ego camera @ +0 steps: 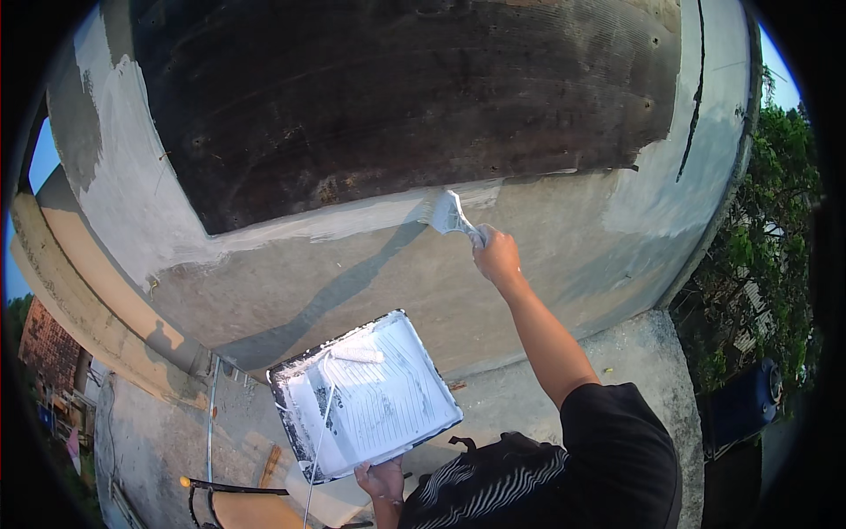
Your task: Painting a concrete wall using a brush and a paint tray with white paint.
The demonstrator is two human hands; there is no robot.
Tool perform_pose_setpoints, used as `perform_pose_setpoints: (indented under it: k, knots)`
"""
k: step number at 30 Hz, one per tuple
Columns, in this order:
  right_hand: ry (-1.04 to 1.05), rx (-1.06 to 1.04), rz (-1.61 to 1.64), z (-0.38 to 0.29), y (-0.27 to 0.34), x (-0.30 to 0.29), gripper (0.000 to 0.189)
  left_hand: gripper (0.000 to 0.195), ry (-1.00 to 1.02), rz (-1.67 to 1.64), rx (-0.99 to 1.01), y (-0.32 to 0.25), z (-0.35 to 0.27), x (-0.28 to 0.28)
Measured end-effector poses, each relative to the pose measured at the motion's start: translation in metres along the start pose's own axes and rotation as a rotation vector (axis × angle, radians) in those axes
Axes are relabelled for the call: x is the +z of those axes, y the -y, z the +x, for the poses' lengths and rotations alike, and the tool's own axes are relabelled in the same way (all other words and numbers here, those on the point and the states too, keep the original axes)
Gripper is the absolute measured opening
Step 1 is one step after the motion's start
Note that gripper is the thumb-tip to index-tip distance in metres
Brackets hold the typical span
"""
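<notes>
My right hand [496, 254] is closed around the handle of a paintbrush [447, 214], whose bristles touch the cement wall [423, 284] just under a dark corrugated panel [410, 92]. White paint [357, 221] covers a band along the panel's lower edge and patches at both sides. Down by my body, my left hand [383, 477] grips the near edge of a black paint tray [310, 468] coated in white paint. A small paint roller [357, 354] lies in the tray, its long thin handle reaching past the near edge.
Concrete floor [509, 406] runs along the wall's foot. An orange-tan object with a black frame [254, 506] stands at lower left, near a strip of wood [269, 466] and a thin pipe [213, 423]. Beyond the floor's right edge are a dark blue tank [740, 403] and foliage [773, 264].
</notes>
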State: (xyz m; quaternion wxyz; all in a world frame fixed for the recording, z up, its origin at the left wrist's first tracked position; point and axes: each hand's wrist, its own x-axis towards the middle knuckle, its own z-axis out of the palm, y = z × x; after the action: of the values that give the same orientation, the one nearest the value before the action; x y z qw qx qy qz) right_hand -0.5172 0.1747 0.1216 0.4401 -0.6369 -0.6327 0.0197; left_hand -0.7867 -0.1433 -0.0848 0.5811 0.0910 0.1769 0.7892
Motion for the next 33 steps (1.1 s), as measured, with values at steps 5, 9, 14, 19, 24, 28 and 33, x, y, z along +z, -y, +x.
perform_pose_setpoints:
  k: [5, 9, 14, 19, 24, 28, 33]
  knots:
    - [-0.176, 0.172, -0.039, 0.014, -0.086, -0.069, 0.017, 0.082, -0.019, 0.014, -0.022, 0.033, -0.002, 0.012]
    - [-0.288, 0.249, -0.181, 0.019, -0.137, -0.127, 0.017, 0.082, -0.029, 0.018, -0.038, 0.061, -0.005, 0.022]
    - [-0.282, 0.167, -0.308, 0.034, -0.147, -0.139, 0.021, 0.083, -0.037, -0.028, -0.025, 0.089, -0.014, 0.036]
    - [-0.115, -0.05, -0.102, 0.025, -0.106, -0.093, 0.021, 0.085, -0.031, -0.033, -0.02, 0.114, -0.021, 0.051]
    - [0.016, -0.162, 0.139, 0.017, -0.071, -0.057, 0.02, 0.084, -0.09, 0.04, 0.014, 0.133, -0.033, 0.061]
    - [0.176, -0.22, 0.193, 0.016, -0.06, -0.041, 0.02, 0.083, -0.089, 0.055, 0.02, 0.146, -0.044, 0.074]
    - [0.144, -0.078, 0.128, 0.05, -0.116, -0.062, 0.02, 0.081, -0.029, 0.076, 0.005, 0.156, -0.038, 0.075]
